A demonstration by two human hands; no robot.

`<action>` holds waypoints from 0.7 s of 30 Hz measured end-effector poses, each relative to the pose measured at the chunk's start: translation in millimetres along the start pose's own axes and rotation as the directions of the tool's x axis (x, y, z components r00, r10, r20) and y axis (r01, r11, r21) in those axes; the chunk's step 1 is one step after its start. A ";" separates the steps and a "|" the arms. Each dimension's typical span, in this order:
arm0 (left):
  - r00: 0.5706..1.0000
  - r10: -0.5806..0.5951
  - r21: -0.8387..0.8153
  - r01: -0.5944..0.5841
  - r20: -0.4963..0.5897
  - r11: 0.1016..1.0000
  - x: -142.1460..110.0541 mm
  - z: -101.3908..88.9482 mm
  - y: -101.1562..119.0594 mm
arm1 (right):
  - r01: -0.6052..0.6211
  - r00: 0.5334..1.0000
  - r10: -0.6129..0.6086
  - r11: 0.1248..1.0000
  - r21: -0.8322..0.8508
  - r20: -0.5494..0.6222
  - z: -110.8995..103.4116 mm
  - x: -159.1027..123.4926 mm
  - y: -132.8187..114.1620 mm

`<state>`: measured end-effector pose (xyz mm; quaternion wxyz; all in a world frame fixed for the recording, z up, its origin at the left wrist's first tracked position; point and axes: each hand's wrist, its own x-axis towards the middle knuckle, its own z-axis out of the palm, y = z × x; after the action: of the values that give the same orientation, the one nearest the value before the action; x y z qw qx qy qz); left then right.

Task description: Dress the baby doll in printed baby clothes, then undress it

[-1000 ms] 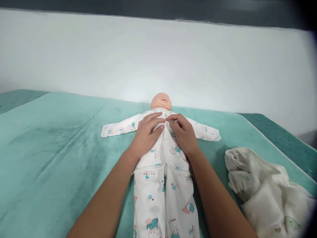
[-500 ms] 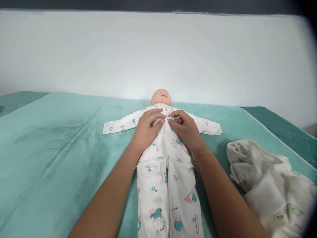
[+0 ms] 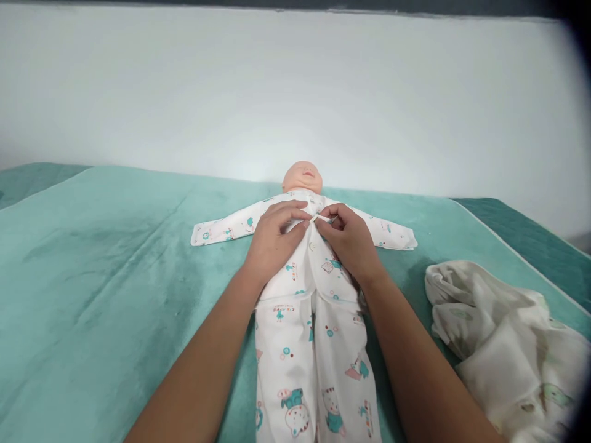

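Observation:
A baby doll (image 3: 303, 177) lies on its back, dressed in a white printed shirt (image 3: 295, 271) and matching pants (image 3: 286, 344). Both sleeves stretch out to the sides. At the chest, my left hand (image 3: 280, 237) pinches the shirt's front edge between thumb and fingers. Opposite it, my right hand (image 3: 344, 234) grips the other front edge, with the fingertips of both hands nearly meeting. A button or snap (image 3: 313, 246) shows just below them on the front opening. Whatever fastener lies between the fingertips is mostly covered.
A crumpled white cloth with a leaf print (image 3: 498, 332) lies at the right. Beneath everything spreads a teal blanket (image 3: 115, 277), over a darker green cover (image 3: 530, 234). A pale wall (image 3: 295, 92) rises behind the doll's head.
Both hands stay at the shirt's chest with only slight finger motion; the edge between the fingertips is turned a little. The view has tilted slightly.

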<state>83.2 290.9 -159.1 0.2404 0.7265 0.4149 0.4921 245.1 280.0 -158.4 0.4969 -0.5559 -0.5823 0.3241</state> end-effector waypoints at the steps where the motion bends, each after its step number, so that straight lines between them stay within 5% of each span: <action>1: 1.000 0.004 -0.007 -0.004 0.001 1.000 0.0 0.1 -0.3 | 0.015 1.000 -0.015 1.000 0.002 0.001 -0.4 0.2 1.2; 21: 0.999 -0.034 -0.001 0.034 0.024 0.999 -0.2 -1.8 5.7 | 0.274 0.956 -0.279 0.960 0.061 0.093 -7.4 0.4 8.9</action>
<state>83.7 287.5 -154.2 0.2542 0.7251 0.4241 0.4792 255.0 280.6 -164.4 0.5206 -0.4398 -0.6707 0.2926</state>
